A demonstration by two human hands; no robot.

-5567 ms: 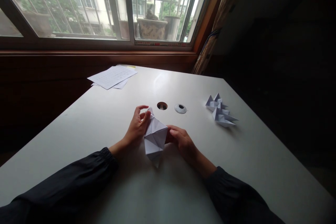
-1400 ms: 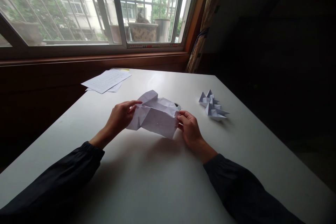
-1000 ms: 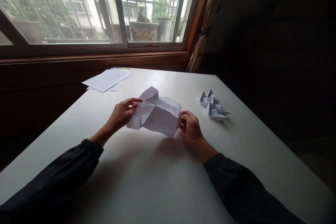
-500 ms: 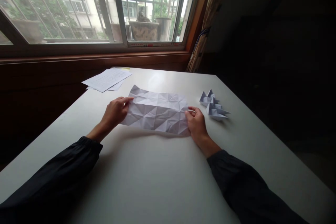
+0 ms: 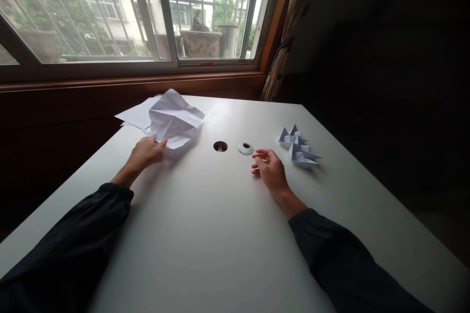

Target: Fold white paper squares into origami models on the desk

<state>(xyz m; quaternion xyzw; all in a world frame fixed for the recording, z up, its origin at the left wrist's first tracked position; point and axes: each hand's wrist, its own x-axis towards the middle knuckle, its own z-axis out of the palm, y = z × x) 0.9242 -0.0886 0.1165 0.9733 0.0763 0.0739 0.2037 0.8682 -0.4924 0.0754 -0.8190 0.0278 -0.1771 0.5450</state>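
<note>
My left hand point(image 5: 149, 151) grips the near edge of a creased white sheet point(image 5: 174, 120), at the left of the white table point(image 5: 205, 225). The sheet is bent and raised at its far side, and it covers part of some flat papers point(image 5: 136, 113). My right hand point(image 5: 270, 168) has its fingers apart, holding nothing, beside a round cap point(image 5: 245, 148) with a dark opening. To the right of that hand stand folded paper pieces point(image 5: 303, 154) with pointed tips.
A round hole point(image 5: 221, 146) opens in the tabletop, left of the cap. Beyond the table's far edge are a barred window point(image 5: 128, 14) and a gathered curtain point(image 5: 273, 71).
My left hand has carried the creased sheet left, over the flat papers. My right hand has let go of it. The hole and the cap have come into sight.
</note>
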